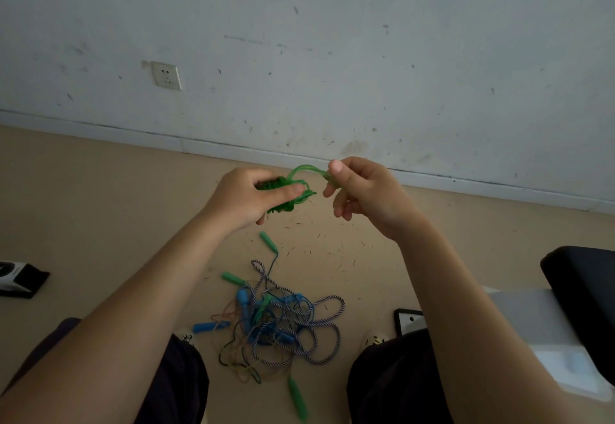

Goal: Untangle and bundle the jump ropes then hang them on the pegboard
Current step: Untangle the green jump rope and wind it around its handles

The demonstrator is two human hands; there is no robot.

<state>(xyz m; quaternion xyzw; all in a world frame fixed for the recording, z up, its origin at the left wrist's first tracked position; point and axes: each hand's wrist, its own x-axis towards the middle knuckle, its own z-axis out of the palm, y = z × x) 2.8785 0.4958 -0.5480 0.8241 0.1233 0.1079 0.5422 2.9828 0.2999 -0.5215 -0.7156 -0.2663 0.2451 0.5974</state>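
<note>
Head view, left hand (246,199) gripping green rope bundle (283,195), right hand (362,192) seemingly pinching its loop.

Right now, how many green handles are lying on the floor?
3: one nearest the wall, one at the tangle's upper left, one nearest the person. Others may be buried in the tangle.

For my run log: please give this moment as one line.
left hand: holds coiled green plastic rope bundle | right hand: pinches its loose end | floor: tangled ropes pile
</note>
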